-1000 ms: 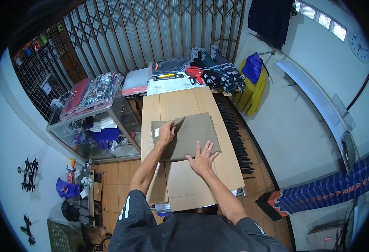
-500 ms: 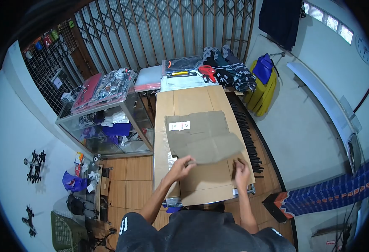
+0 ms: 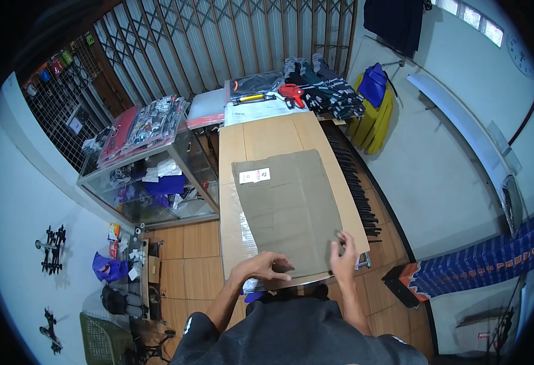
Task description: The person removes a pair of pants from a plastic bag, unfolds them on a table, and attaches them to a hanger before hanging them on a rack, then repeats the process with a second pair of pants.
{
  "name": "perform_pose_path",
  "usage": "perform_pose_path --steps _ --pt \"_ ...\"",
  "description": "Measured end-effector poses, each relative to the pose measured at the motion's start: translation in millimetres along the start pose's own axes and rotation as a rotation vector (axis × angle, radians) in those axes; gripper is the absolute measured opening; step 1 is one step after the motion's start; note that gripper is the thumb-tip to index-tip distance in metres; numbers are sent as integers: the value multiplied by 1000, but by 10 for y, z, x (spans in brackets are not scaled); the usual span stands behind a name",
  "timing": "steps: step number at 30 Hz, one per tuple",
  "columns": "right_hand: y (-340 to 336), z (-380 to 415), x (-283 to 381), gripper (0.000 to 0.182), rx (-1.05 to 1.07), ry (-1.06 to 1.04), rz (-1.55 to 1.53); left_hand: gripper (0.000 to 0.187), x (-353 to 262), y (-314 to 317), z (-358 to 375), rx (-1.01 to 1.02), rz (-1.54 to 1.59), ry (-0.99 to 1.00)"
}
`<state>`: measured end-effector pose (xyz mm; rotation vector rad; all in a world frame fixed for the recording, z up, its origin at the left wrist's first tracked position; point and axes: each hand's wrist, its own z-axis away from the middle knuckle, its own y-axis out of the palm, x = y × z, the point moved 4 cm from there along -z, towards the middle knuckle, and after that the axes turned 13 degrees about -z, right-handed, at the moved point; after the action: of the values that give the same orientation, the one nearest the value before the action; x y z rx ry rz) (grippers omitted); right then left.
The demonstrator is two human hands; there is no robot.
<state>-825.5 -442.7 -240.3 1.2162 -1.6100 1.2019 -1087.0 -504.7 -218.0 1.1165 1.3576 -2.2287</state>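
Note:
An olive-brown garment point(image 3: 288, 207) lies spread flat along a cardboard-covered table point(image 3: 267, 137), with a white label point(image 3: 254, 176) near its far left corner. My left hand point(image 3: 265, 266) pinches the garment's near left edge. My right hand point(image 3: 343, 252) grips its near right corner at the table's front edge.
A glass display case point(image 3: 151, 182) topped with packaged goods stands left of the table. At the far end lie folded clothes point(image 3: 328, 91), a red tool point(image 3: 292, 92) and plastic-wrapped items. A metal folding gate closes the back. A yellow garment point(image 3: 373, 121) hangs at right.
The folded garment has been opened out and pulled toward me, now lying full length. Both hands moved from pressing its middle to holding its near edge.

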Motion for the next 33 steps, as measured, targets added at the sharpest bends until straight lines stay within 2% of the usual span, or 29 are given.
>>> perform_pose_path --steps 2,5,6,9,14,17,20,23,26,29,33 --pt "263 72 111 60 148 -191 270 51 77 -94 -124 -16 36 6" --pt "535 260 416 87 360 -32 554 57 343 -385 -468 -211 -1 -17" --pt "612 340 256 101 433 -5 587 57 370 -502 -557 -270 2 -40" --pt "666 456 112 101 430 -126 683 61 434 -883 -888 -422 -35 -79" --pt "671 436 76 101 444 -129 691 78 998 -1349 -1688 -580 -210 -158" --pt "666 425 88 100 438 -138 685 90 1563 -1618 -2250 -785 -427 -319" --pt "659 421 100 100 440 -139 692 100 1690 -1851 -2464 -725 -326 -530" --pt "655 402 87 100 441 -136 702 88 1742 -1966 -2557 -830 -231 -634" --pt "661 400 68 99 436 -136 702 71 2011 -2030 -2713 -738 13 -669" --pt "662 393 73 99 436 -126 702 51 1830 -2020 -2660 -679 140 -569" --pt "657 402 74 99 430 -128 687 33 1556 -1861 -2588 -843 253 -220"
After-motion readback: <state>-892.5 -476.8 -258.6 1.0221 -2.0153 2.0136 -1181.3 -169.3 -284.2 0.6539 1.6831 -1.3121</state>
